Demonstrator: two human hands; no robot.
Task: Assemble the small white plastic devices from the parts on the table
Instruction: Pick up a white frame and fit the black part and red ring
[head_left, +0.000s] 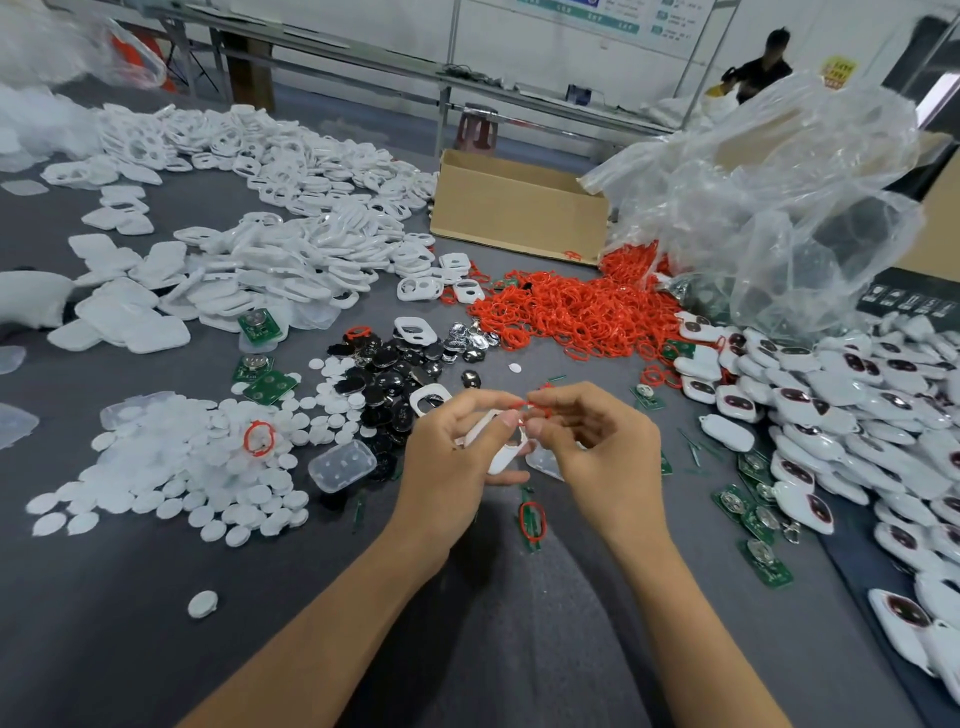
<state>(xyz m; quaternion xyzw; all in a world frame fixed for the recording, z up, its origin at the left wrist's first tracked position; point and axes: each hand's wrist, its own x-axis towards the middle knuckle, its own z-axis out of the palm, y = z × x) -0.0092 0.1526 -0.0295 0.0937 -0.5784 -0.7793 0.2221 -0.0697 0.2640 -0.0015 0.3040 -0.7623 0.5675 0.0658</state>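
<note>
Your left hand (457, 447) is gripping a white shell (501, 460) just above the table (156, 623), fingers curled round it; your right hand (587, 441) is pinching a red ring (524, 406) at the shell's top edge, fingertips narrow; ring is looking unseated, in my judgement. Finished units (831, 415) are piling up at right; lge heaps of shells (291, 260), rings (566, 312) & PCBs (270, 384) are awaiting assy, so much work is remaining.

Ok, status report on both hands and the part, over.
Left hand grips white shell. Right hand pinches red ring at its top edge. No obstruction seen.
</note>
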